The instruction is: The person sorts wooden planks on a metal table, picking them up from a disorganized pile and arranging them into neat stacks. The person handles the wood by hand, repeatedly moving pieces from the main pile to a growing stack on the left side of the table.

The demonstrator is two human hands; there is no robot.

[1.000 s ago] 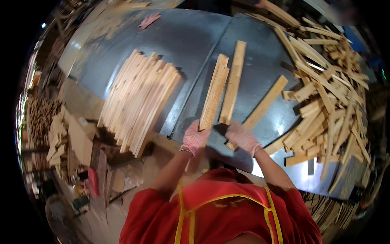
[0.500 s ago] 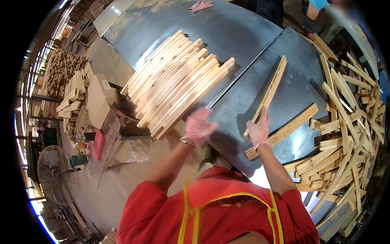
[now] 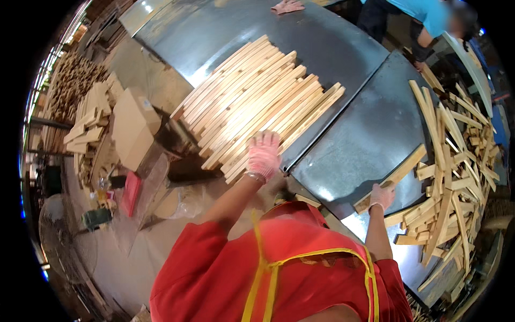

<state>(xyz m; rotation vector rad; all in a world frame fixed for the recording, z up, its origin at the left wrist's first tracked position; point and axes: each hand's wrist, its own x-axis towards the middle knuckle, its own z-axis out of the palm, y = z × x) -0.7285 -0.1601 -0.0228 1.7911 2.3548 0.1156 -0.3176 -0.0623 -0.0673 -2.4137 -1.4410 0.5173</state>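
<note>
A row of pale wooden strips (image 3: 241, 96) lies side by side on the grey metal table (image 3: 343, 43). My left hand (image 3: 264, 155), in a pinkish knit glove, lies over the near ends of the strips with its fingers stretched out. To the right, on another metal panel, a single wooden strip (image 3: 406, 167) lies at a slant. My right hand (image 3: 382, 196), gloved as well, is closed around this strip near its close end. The fingers are partly hidden by the hand.
A heap of loose wood pieces (image 3: 450, 177) covers the right side. A spare glove (image 3: 287, 6) lies on the far table edge. A person in a blue shirt (image 3: 424, 16) bends at the far right. Left stand a cardboard box (image 3: 137, 126), a red object (image 3: 130, 193) and a fan (image 3: 59, 236).
The strip lying beyond my right hand is gone from the right panel, and the row shows another at its right edge. My left hand moved onto the row; my right took hold of the remaining strip.
</note>
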